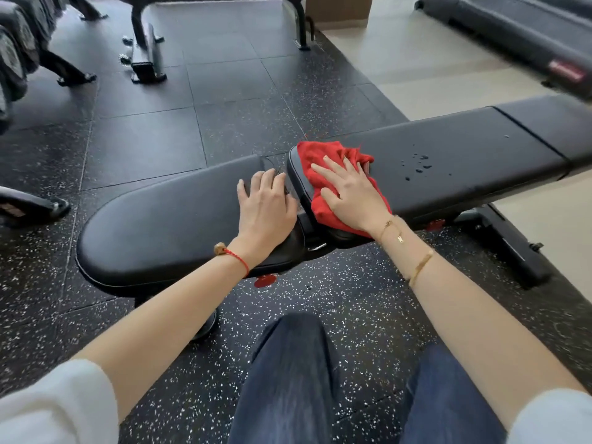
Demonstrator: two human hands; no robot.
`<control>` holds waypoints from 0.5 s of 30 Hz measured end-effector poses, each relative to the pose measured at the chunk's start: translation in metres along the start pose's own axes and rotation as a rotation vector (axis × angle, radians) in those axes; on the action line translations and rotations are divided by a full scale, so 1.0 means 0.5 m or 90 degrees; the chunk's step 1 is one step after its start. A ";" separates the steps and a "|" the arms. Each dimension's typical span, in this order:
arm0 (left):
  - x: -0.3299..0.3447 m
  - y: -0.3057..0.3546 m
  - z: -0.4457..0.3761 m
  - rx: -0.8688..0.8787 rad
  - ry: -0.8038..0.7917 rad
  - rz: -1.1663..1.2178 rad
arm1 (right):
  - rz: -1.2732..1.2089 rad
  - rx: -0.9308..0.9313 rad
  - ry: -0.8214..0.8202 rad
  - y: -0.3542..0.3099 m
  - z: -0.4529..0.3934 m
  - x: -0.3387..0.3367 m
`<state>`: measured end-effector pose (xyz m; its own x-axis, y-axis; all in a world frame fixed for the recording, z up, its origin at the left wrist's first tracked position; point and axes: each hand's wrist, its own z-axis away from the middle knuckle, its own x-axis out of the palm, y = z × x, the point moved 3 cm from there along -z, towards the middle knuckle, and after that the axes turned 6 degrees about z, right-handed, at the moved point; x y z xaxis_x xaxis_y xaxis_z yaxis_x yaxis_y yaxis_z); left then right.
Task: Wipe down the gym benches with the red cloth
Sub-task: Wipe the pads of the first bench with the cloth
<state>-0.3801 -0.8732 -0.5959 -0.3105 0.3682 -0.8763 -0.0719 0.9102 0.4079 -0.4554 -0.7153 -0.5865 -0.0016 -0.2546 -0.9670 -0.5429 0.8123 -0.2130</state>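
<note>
Black speckled rubber floor tiles (153, 129), pale flooring (416, 59) to the right. Treadmill (519, 33) at top right. Dark equipment frame (145, 49) standing at top centre.

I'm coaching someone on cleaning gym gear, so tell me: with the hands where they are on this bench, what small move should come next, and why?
Probably slide the right hand and the red cloth rightward along the long pad. The cloth sits at that pad's near end, and water droplets still bead just to its right, unwiped. The left hand rests on the seat pad and can stay to steady it.
</note>
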 end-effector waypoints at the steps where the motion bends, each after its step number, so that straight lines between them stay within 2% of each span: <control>1: 0.001 0.000 -0.001 -0.002 0.003 -0.006 | -0.014 -0.015 -0.006 0.011 0.006 -0.001; 3: 0.004 0.000 -0.003 -0.001 0.011 -0.014 | -0.026 -0.033 -0.020 0.043 -0.002 -0.009; 8: 0.000 0.001 0.000 -0.005 0.052 0.002 | 0.005 0.016 -0.033 0.088 -0.083 -0.028; 15: -0.018 0.012 0.009 -0.016 0.101 0.016 | 0.004 -0.149 -0.039 0.066 -0.046 -0.019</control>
<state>-0.3735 -0.8704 -0.5866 -0.4575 0.3540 -0.8157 -0.0859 0.8954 0.4368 -0.4929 -0.6981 -0.5812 0.0423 -0.2118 -0.9764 -0.7234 0.6676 -0.1762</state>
